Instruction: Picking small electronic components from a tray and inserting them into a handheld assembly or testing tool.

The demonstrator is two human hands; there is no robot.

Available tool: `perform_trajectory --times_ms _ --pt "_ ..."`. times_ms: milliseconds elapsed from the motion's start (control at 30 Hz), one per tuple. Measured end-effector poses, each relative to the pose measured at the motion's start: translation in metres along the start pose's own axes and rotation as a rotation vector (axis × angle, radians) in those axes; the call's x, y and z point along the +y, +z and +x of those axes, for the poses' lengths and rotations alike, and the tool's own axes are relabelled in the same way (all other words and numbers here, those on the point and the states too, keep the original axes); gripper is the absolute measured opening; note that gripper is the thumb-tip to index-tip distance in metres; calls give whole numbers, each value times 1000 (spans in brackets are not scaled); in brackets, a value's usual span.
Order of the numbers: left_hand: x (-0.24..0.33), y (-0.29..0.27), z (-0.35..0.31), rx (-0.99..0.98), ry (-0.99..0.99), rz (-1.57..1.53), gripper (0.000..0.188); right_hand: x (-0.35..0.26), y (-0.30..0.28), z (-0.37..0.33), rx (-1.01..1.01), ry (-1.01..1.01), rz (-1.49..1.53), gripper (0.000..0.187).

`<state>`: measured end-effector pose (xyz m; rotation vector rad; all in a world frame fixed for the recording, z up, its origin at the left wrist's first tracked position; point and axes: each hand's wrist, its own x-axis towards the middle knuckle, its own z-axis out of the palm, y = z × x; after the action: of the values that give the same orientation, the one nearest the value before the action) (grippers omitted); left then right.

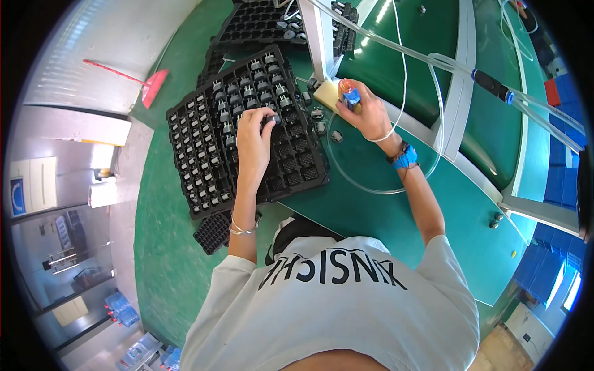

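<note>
My left hand (pixel 252 139) is over a black compartment tray (pixel 300 148), its thumb and fingertips closed on a small dark grey plug-like part (pixel 274 119). Many grey parts with metal prongs fill the tray's upper rows. To the right, my right hand (pixel 369 116) is wrapped round a small blue object with a clear orange-red end (pixel 349 93); its exact kind I cannot make out. That hand is beside a pale yellow block (pixel 327 94) on the green table (pixel 383 216). Several loose grey parts (pixel 320 127) lie between the tray and my right hand.
A second tray (pixel 198 154) of small parts adjoins on the left; more trays (pixel 253 25) are at the far side. Clear tubing (pixel 371 190) loops across the table. A white upright post (pixel 317 43) and a dark-handled hose (pixel 492 85) stand beyond my hands.
</note>
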<state>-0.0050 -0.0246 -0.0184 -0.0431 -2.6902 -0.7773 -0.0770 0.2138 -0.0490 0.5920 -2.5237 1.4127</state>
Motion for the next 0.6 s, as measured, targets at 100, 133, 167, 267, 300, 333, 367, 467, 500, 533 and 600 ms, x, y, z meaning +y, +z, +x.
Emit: perform_trajectory --times_ms 100,133,167,267,300,333,367,467,500,533,600 --pt "5 -4 -2 -4 -116 -295 16 4 2 1 10 -45 -56 39" --pt "5 -5 -3 -26 -164 -370 16 3 3 1 10 -45 -54 39" --pt "5 -6 -5 -48 -212 -446 16 2 5 0 -13 -22 -85 39" --pt "11 -9 -7 -57 -216 -508 15 7 10 2 42 -42 -135 38" --pt "13 -10 -8 -60 -215 -509 15 9 10 3 118 -88 -152 38" --pt "15 -10 -9 -60 -212 -555 15 6 10 2 117 -89 -151 38" --pt "16 -11 -10 -59 -209 -600 15 2 8 1 70 -39 -142 37" --pt "19 -9 -14 -89 -209 -664 15 6 11 2 78 -45 -140 36" --pt "22 -9 -15 -90 -208 -666 15 9 12 2 131 -102 -146 36" --pt "26 -11 -16 -103 -216 -720 16 7 12 2 129 -103 -144 36" --pt "27 -12 -19 -114 -224 -773 17 4 13 1 102 -54 -152 32"
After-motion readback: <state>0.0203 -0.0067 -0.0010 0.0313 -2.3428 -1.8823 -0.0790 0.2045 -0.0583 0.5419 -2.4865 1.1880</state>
